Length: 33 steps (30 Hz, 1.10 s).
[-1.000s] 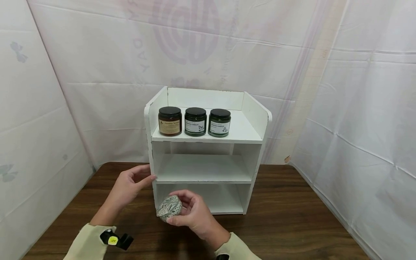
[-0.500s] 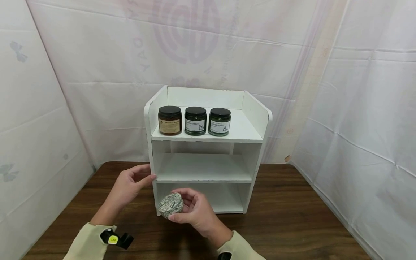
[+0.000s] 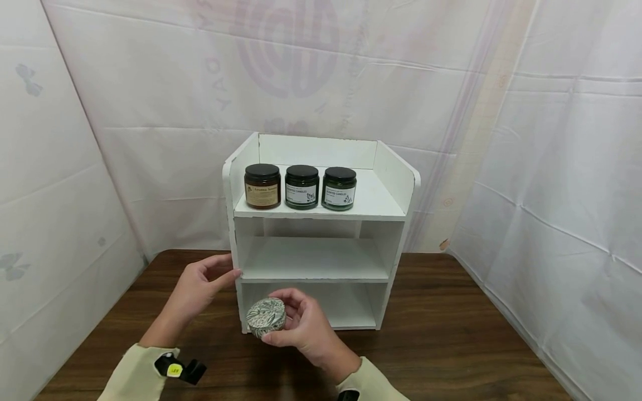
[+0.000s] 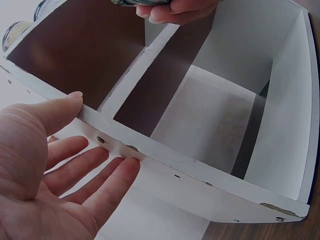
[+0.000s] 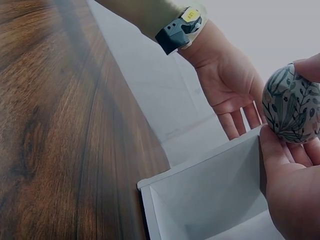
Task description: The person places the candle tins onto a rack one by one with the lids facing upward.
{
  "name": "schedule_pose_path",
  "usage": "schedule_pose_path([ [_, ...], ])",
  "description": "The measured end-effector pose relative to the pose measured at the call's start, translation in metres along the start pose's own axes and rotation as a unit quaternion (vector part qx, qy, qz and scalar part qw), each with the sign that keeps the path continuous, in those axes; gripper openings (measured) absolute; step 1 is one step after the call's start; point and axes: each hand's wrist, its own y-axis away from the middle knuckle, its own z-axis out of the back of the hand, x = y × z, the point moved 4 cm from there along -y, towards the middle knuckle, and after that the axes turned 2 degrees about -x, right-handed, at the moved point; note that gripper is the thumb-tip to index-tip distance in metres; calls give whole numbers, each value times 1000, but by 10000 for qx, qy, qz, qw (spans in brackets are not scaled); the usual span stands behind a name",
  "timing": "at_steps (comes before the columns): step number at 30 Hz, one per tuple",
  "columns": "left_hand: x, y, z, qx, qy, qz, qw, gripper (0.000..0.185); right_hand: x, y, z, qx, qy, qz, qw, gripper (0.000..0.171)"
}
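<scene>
We see the right hand (image 3: 301, 326) gripping a round leaf-patterned tin (image 3: 266, 317) by its sides, in front of the lowest opening of the white shelf unit (image 3: 396, 245). Since a second ago the tin has risen slightly and tipped, so its patterned lid faces up more. Our left hand (image 3: 198, 289) stays flat against the unit's left wall, fingers straight. Three candle jars (image 3: 301, 187) stand unmoved on top.

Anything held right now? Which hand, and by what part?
The right hand grips the leaf-patterned round tin by its rim and sides. The left hand holds nothing; its straight fingers rest on the white shelf unit's left side panel.
</scene>
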Motion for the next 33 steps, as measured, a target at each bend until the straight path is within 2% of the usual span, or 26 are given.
schedule_pose_path([
  [9, 0, 0, 0, 1, 18, -61, 10000, 57, 6, 2, -1, -19, 95, -54, 9999, 68],
  [19, 0, 0, 0, -5, -71, -40, 10000, 58, 15, 1, 1, 91, 50, 235, 9997, 72],
  [33, 1, -1, 0, -35, -96, -71, 9999, 57, 28, 2, 7, 106, -16, 403, 9991, 77],
])
